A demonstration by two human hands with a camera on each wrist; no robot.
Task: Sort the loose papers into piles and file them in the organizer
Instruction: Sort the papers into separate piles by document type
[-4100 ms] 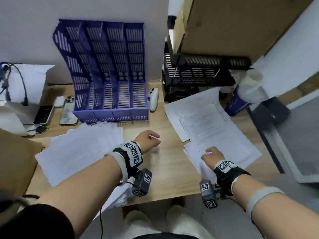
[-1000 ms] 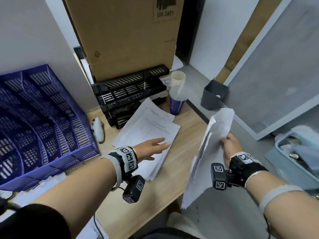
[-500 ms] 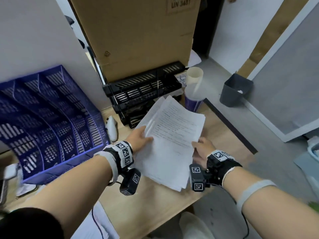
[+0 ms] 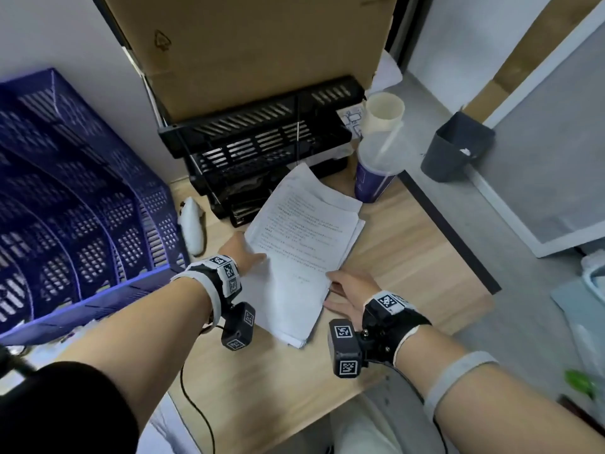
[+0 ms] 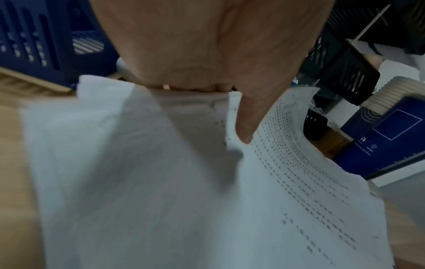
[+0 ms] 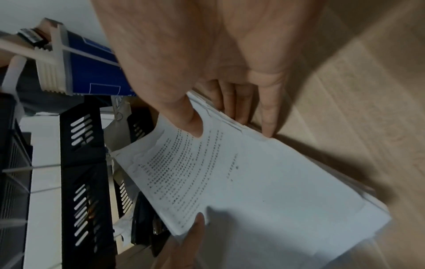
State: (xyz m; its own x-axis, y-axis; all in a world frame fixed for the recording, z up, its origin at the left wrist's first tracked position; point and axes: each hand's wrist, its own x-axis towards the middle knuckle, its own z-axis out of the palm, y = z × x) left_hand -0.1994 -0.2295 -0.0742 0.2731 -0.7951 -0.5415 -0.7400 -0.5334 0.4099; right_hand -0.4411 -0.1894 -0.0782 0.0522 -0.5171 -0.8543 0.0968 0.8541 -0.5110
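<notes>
The left hand (image 4: 240, 253) pinches one long edge of the paper stack (image 4: 296, 257), thumb on top; the right hand (image 4: 347, 291) clasps the opposite edge. The stack lies just in front of the black tray rack (image 4: 262, 149). Its sheets are printed, fanned and uneven, so lifting now could let lower pages slip out.
</notes>
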